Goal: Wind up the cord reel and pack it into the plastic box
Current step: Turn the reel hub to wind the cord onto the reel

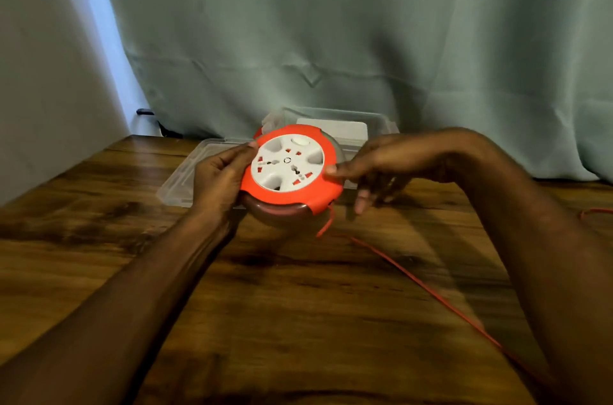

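The cord reel (288, 169) is a round orange case with a white socket face and a dark clear rim, held tilted above the wooden table (298, 321). My left hand (220, 177) grips its left edge. My right hand (371, 169) touches the right edge with the thumb, its fingers spread downward. A thin red cord (428, 291) runs from the reel's lower right across the table toward the near right. The clear plastic box (371, 129) stands behind the reel, partly hidden by it.
The box's clear lid (184, 177) lies flat on the table to the left of the box. A grey-green curtain (331, 39) hangs right behind the table. A loop of red cord (593, 212) shows at the right edge.
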Tool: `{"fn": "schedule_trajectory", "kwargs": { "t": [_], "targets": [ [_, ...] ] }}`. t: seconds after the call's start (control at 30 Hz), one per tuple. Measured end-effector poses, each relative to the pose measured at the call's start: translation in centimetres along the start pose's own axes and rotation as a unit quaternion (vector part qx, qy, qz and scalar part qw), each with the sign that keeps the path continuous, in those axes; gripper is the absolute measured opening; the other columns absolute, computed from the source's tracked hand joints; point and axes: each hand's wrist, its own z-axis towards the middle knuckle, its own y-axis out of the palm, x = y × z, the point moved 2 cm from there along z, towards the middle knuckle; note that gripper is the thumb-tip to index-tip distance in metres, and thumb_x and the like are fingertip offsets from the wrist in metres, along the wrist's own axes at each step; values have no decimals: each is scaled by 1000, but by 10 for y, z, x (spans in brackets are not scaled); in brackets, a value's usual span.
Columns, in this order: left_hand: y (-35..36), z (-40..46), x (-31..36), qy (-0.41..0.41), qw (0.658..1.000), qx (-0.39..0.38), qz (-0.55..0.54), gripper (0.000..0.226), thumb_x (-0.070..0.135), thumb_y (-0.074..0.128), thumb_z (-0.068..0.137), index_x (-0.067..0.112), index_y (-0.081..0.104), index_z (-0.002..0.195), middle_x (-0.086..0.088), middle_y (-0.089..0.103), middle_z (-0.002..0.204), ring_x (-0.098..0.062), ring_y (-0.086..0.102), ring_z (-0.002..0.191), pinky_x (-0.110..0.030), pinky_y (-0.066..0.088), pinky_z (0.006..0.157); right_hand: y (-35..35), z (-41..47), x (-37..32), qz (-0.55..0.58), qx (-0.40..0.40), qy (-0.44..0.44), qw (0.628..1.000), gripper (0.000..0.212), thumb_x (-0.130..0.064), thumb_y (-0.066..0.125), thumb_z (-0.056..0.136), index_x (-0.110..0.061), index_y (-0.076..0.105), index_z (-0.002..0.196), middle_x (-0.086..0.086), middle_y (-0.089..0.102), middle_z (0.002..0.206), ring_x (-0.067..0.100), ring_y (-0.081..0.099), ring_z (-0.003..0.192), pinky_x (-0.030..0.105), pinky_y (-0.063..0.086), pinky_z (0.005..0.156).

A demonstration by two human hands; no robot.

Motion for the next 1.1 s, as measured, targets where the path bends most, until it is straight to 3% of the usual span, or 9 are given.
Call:
{"fn": "schedule_trajectory", "kwargs": {
  "t": [0.23, 0.3, 0.37, 0.43, 0.5, 0.6, 0.73, 0.97, 1.1],
  "targets": [
    [-6, 2, 2, -15, 997, 70, -22, 6, 21, 78, 91, 17, 82, 92, -13, 82, 108, -35, 77, 105, -54, 61, 96, 20, -3, 1, 84, -204, -179, 959, 28, -34, 87, 79, -18, 79, 100, 30, 61, 138, 51, 44, 141, 66, 22, 121],
    [-6, 3, 2, -27, 997, 74, -20, 6, 23, 78, 91, 18, 82, 90, -11, 83, 107, -34, 78, 103, -54, 62, 95, 21, -3, -1, 107, -242, -227, 937, 21, -13, 71, 90, 0, 71, 106, 31, 63, 133, 57, 42, 139, 74, 17, 119],
    [-6, 2, 1, -32, 998, 61, -14, 6, 22, 76, 93, 18, 82, 92, -12, 82, 108, -34, 78, 104, -51, 62, 94, 19, -5, 0, 142, -255, -234, 927, 10, -4, 66, 93, 5, 63, 96, 27, 70, 101, 51, 63, 114, 70, 33, 113],
    [-5, 1, 0, -46, 998, 33, -12, 8, 18, 76, 93, 17, 83, 90, -12, 83, 106, -32, 80, 99, -44, 65, 87, 12, -7, 3, 104, -226, -195, 949, 14, -7, 68, 95, -4, 63, 82, 15, 58, 68, 31, 64, 72, 54, 52, 90],
    [-4, 2, -2, -63, 998, 6, -2, 14, 17, 76, 92, 20, 85, 81, -7, 85, 94, -25, 82, 86, -34, 67, 71, 4, -3, 13, 11, -170, -117, 978, 21, -12, 73, 95, -15, 67, 75, 8, 52, 57, 22, 57, 56, 44, 52, 78],
    [-3, 1, -5, -74, 995, -34, 51, 14, 18, 76, 92, 21, 85, 81, -4, 85, 87, -22, 82, 78, -30, 66, 62, -4, -3, 26, -65, -134, -17, 989, 8, -14, 76, 91, -12, 70, 86, 7, 60, 62, 27, 62, 65, 46, 54, 84],
    [1, -6, -9, -68, 987, -98, 107, 11, 16, 77, 91, 19, 86, 86, -7, 85, 90, -23, 82, 76, -29, 64, 60, -6, 0, 28, -159, -111, 37, 980, 22, -9, 82, 85, -2, 75, 104, 19, 77, 107, 33, 72, 108, 46, 54, 105],
    [11, -18, -13, -58, 970, -153, 180, 12, 13, 75, 92, 13, 83, 101, -7, 84, 90, -20, 79, 74, -30, 65, 68, -11, 8, 5, -152, 82, -166, 971, 27, -19, 90, 78, -26, 81, 102, 4, 73, 70, 12, 63, 62, 36, 52, 67],
    [12, -21, -11, -77, 964, -170, 191, 14, 16, 74, 93, 13, 83, 103, -8, 84, 90, -21, 80, 74, -29, 63, 64, 12, 21, -4, -166, 20, -176, 970, 49, -19, 90, 78, -31, 73, 123, -5, 74, 69, 14, 71, 70, 43, 57, 83]
  ]
}}
